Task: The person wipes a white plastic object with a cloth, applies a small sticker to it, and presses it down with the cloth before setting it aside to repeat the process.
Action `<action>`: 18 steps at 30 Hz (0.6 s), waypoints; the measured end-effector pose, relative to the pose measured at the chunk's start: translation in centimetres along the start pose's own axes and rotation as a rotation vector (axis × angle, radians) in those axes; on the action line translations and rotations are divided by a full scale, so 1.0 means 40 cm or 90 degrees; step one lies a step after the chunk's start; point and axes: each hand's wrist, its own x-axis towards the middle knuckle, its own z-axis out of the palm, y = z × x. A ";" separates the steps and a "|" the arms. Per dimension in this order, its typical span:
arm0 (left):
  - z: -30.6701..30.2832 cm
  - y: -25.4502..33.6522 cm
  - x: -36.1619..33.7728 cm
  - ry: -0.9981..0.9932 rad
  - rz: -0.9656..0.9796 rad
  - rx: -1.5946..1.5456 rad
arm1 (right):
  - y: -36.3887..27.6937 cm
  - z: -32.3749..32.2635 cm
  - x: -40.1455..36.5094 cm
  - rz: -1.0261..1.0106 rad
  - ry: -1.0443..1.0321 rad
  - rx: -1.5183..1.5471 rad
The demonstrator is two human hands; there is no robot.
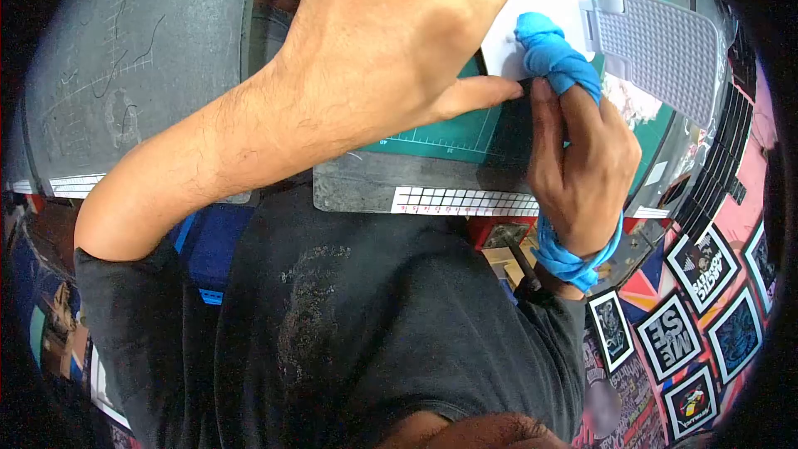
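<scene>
A white plastic plate (503,48) with a hinged pale grey flap (673,50), covered in small bumps, is over the green cutting mat (432,140). My left hand (407,29) reaches over the plate's left side, its thumb along the near edge and its fingers curled toward the far edge, gripping it. A twisted blue cloth (553,54) is wound over the index finger of my right hand (590,150) and presses on the plate's face. The right thumb is bent in against the cloth. More blue cloth circles the right wrist.
A dark grey worktop (150,58) with scribbled lines spreads to the left. A printed grid strip (465,200) runs along the near table edge. Past the mat on the right are black bars (721,154). Framed prints (670,336) appear at lower right.
</scene>
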 end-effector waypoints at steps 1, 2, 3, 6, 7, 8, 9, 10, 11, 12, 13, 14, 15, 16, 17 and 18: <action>-0.031 0.012 0.012 -0.056 -0.019 -0.012 | 0.001 0.001 0.010 0.000 0.001 0.000; -0.027 0.012 0.009 -0.085 -0.027 -0.021 | 0.005 0.006 0.024 -0.015 0.006 0.004; -0.023 0.012 0.007 -0.114 -0.036 -0.029 | 0.008 0.009 0.030 -0.029 0.007 0.006; 0.027 -0.014 -0.013 0.073 0.035 0.027 | 0.021 0.032 0.020 -0.040 0.073 0.044; 0.017 -0.011 -0.018 0.076 0.004 -0.073 | 0.025 0.033 0.012 -0.044 0.070 0.044; 0.014 -0.011 -0.018 0.078 -0.013 -0.121 | 0.025 0.028 0.002 -0.037 0.072 0.056; 0.010 -0.011 -0.018 0.081 -0.030 -0.169 | 0.024 0.032 0.003 -0.043 0.083 0.066; 0.020 -0.010 -0.018 0.052 -0.029 -0.118 | 0.024 0.035 0.005 -0.050 0.094 0.077; 0.019 -0.011 -0.020 0.036 -0.029 -0.091 | 0.024 0.038 0.006 -0.056 0.106 0.087; 0.014 -0.011 -0.018 0.021 -0.028 -0.064 | 0.022 0.034 0.014 -0.047 0.077 0.056; 0.004 -0.009 -0.018 0.047 -0.036 -0.110 | 0.020 0.029 0.017 -0.039 0.062 0.041; 0.003 -0.003 -0.016 0.059 -0.040 -0.135 | 0.018 0.024 0.019 -0.031 0.046 0.027; 0.002 0.002 -0.014 0.071 -0.044 -0.161 | 0.013 0.018 0.024 -0.023 0.029 0.020; 0.008 0.002 -0.012 0.049 -0.031 -0.085 | 0.012 0.015 0.029 -0.017 0.014 0.011; 0.014 -0.001 -0.013 0.038 -0.027 -0.047 | 0.018 0.018 0.023 -0.017 0.016 0.010; 0.021 -0.003 -0.015 0.028 -0.022 -0.009 | 0.026 0.024 0.008 -0.035 0.046 0.039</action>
